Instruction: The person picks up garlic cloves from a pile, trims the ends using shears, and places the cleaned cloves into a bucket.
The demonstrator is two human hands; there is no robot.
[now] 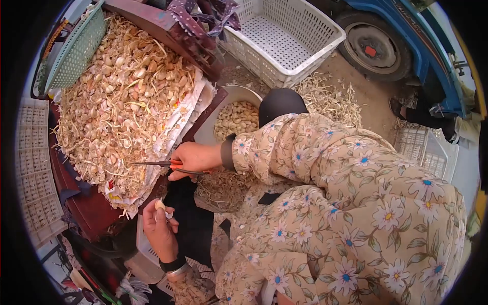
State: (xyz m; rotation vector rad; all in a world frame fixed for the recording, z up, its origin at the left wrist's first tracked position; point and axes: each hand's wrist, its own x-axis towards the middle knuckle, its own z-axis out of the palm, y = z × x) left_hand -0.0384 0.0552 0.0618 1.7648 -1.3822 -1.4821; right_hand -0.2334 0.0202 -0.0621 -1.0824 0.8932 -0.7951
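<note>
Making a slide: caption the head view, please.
Right hand holds scissors, left hand a garlic clove, near a heap of garlic.

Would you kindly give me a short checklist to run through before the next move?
1. Right hand holds the orange-handled metal scissors: ok.
2. Left hand holds a small pale garlic clove: ok.
3. Scissor blades touching that clove: not ok, they are apart.
4. Clove fully peeled: cannot tell, too small.
5. Round whitish basin of cloves open from above: ok, though the floral beige sleeve covers part.
</note>
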